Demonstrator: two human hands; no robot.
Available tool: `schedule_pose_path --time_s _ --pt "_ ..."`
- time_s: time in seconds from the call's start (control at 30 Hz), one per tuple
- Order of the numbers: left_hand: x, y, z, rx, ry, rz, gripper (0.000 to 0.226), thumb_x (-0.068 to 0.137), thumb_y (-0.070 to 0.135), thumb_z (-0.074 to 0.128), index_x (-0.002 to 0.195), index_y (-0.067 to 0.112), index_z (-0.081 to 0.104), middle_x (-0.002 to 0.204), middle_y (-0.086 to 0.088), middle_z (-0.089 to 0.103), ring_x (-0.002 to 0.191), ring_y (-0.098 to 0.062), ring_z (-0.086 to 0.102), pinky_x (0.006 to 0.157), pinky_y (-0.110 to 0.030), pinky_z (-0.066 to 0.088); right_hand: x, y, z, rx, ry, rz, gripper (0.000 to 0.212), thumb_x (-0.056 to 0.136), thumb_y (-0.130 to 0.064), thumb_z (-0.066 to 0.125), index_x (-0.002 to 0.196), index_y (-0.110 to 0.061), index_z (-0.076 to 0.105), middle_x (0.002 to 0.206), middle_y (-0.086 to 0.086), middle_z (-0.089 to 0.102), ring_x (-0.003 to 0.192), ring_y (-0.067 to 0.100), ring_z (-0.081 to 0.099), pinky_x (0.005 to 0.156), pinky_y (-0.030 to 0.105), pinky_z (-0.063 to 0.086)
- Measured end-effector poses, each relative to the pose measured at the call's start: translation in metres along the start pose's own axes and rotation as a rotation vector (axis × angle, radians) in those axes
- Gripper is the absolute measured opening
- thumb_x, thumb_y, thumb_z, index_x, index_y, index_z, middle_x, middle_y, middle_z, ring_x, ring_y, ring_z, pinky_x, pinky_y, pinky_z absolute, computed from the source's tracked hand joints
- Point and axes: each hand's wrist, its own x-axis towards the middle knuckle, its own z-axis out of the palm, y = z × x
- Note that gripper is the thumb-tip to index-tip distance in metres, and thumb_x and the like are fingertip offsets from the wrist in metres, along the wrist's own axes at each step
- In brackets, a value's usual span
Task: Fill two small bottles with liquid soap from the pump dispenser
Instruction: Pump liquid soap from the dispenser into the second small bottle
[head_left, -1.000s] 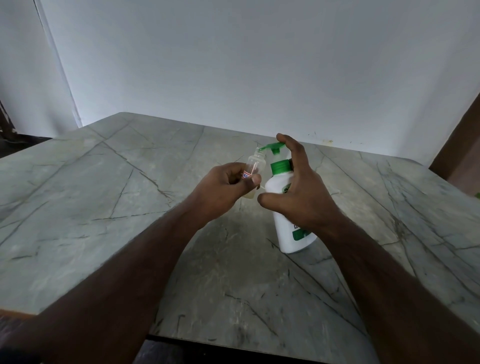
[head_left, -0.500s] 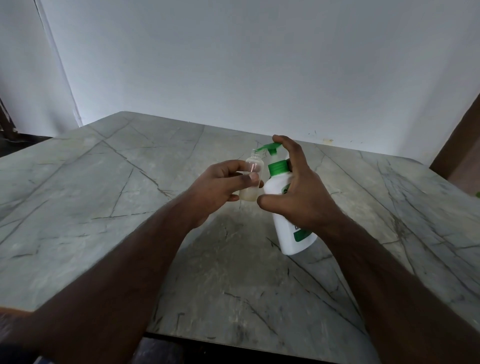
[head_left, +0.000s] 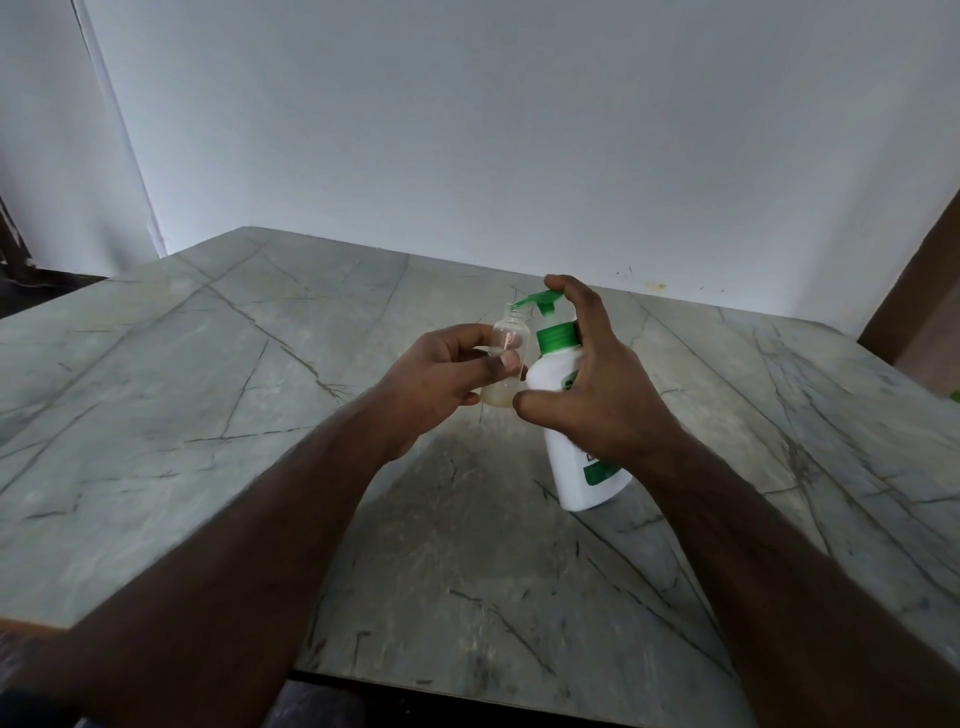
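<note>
A white pump dispenser (head_left: 569, 467) with a green collar and green pump head (head_left: 540, 300) stands tilted on the marble table (head_left: 208, 395). My right hand (head_left: 597, 395) grips its body, with the forefinger lying over the pump head. My left hand (head_left: 441, 379) pinches a small clear bottle (head_left: 511, 338) upright, its open mouth right under the pump's nozzle. A little pale liquid sits in the bottle's bottom. Only one small bottle is in view.
A white wall runs behind the table's far edge. A brown wooden surface (head_left: 924, 291) stands at the right. The table's near edge (head_left: 467, 691) lies close below my forearms.
The small bottle has turned upright and risen so its mouth meets the nozzle. Both hands and the dispenser have shifted slightly up and away.
</note>
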Motion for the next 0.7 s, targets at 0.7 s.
schedule_pose_path --time_s 0.7 --pt "0.0005 -0.0026 -0.0015 0.045 0.015 0.035 0.024 0.097 0.024 0.066 0.121 0.025 0.069 0.107 0.002 0.078 0.105 -0.023 0.072 0.101 -0.058 0.053 -0.0008 0.0007 -0.0008 -0.011 0.004 0.019 0.101 0.066 -0.021 0.084 0.143 -0.041 0.021 0.119 -0.008 0.052 0.085 0.009 0.060 0.068 0.019 0.049"
